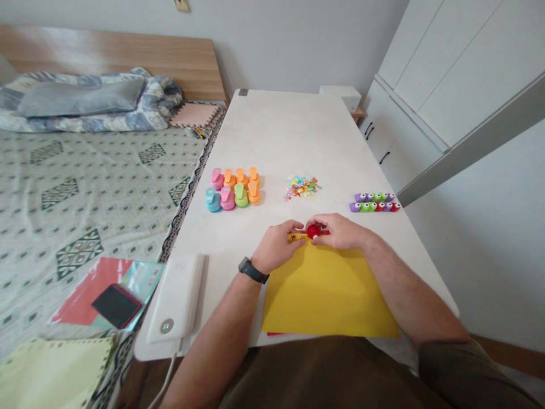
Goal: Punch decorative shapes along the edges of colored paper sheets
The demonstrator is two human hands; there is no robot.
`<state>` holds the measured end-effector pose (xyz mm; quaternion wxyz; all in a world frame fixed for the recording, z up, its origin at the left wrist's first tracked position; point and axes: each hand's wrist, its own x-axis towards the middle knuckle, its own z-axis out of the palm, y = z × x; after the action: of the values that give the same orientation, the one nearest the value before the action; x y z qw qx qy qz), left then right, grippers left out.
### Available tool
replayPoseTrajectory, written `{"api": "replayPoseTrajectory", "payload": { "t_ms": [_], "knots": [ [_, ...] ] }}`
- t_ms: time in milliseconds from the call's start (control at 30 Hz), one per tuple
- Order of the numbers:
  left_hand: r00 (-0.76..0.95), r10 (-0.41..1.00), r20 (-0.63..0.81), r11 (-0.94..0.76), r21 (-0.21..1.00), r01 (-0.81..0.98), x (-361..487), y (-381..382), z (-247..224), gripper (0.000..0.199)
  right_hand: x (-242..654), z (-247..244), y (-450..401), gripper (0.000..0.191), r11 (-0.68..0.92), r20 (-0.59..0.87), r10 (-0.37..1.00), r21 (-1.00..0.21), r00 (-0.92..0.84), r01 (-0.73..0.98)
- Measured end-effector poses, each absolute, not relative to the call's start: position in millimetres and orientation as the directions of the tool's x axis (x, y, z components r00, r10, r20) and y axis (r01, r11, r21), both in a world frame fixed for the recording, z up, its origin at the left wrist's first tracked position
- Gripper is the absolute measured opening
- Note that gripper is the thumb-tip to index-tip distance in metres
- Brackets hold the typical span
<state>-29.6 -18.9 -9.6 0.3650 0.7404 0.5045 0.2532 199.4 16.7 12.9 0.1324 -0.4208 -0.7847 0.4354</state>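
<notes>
A yellow strip with dark flower-like marks runs between my hands, above the top edge of a large yellow sheet. My left hand pinches the strip at its left part. In my right hand is a small red round piece, with a red strip showing just right of it. The fingers of both hands are closed and nearly meet. A red sheet peeks out under the yellow one. Beyond my hands lies a pile of small colourful paper bits.
Colourful craft punches stand in two rows at the left. Purple, green and red eyed pieces line the right edge. A white device with a cable sits front left. Beside the table, a phone rests on the bed.
</notes>
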Motion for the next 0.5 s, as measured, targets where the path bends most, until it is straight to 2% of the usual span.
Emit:
{"api": "replayPoseTrajectory", "payload": {
  "t_ms": [200,500],
  "knots": [
    [0.336,0.942,0.002,-0.208,0.788,0.58,-31,-19,-9,0.025,207,19,20,0.029,0.178,-0.131,0.84,-0.85,-0.526,0.496],
    [0.33,0.944,-0.01,-0.182,0.819,0.544,-32,-18,-11,0.021,213,8,25,0.034,-0.022,-0.121,0.868,-0.978,-0.481,0.207]
  ]
}}
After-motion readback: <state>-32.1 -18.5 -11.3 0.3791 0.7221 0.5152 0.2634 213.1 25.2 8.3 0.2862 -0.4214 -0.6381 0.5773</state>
